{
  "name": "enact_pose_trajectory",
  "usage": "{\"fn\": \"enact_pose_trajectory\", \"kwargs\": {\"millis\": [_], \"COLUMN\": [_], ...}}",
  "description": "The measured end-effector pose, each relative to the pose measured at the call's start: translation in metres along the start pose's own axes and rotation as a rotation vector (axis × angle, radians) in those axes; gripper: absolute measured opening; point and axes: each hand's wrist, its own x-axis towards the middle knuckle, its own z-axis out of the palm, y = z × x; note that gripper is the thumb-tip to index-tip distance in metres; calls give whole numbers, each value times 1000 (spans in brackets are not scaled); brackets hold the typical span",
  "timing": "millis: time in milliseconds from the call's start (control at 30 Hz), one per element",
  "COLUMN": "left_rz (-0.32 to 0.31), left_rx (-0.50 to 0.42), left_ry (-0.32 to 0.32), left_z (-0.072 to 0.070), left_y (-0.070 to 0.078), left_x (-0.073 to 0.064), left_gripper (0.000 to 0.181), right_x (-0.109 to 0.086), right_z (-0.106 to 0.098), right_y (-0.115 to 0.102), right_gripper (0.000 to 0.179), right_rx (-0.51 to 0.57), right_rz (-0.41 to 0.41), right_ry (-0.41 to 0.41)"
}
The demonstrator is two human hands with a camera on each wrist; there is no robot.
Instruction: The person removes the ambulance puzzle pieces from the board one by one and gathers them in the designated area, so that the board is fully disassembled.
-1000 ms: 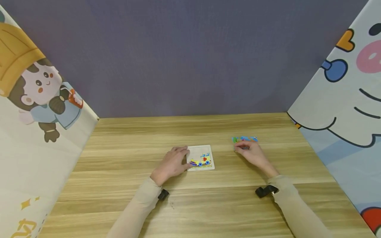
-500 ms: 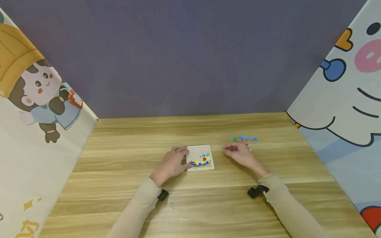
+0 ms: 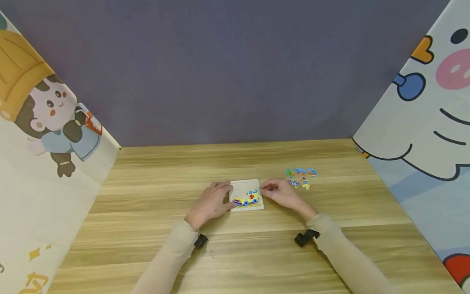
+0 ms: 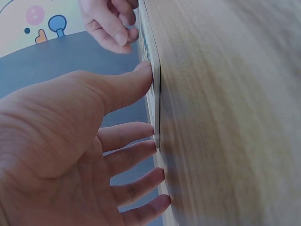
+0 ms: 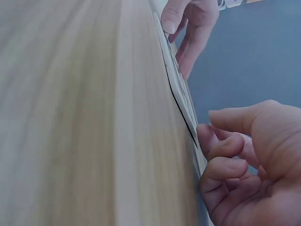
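Note:
A square puzzle board [image 3: 246,181] with a pale rim lies flat on the table, its lower part filled with a yellow, red and blue vehicle picture. At the board's left side is my left hand [image 3: 210,204], fingers spread and fairly straight; its thumb [image 4: 136,80] rests on the edge and the fingertips touch down along it. My right hand [image 3: 282,194] is at the board's right rim, thumb and index finger pinched together as on a small puzzle piece, which the fingertips hide. In the right wrist view its other fingers [image 5: 225,172] are curled.
Several loose, colourful puzzle pieces [image 3: 301,171] lie in a group on the wooden table [image 3: 165,163], right of the board and behind the right hand. A dark panel [image 3: 235,73] closes off the back, with printed cartoon walls at both sides.
My right hand has moved left from the loose pieces to the board's right rim, uncovering the pieces it had overlapped. The left hand and the board stay in place.

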Motion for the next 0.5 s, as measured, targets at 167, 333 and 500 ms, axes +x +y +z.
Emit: {"fn": "enact_pose_trajectory", "kwargs": {"millis": [167, 333, 500], "left_rz": [-1, -2, -4], "left_rx": [-2, -12, -11], "left_ry": [6, 4, 12], "left_z": [2, 1, 0], "left_y": [0, 2, 2], "left_x": [1, 1, 0], "left_gripper": [64, 63, 62], "right_x": [1, 3, 6], "right_z": [4, 5, 5], "right_y": [-3, -3, -4], "right_gripper": [29, 32, 30], "right_rx": [-16, -52, -83], "right_rz": [-20, -50, -60], "right_ry": [-64, -105, -128]}}
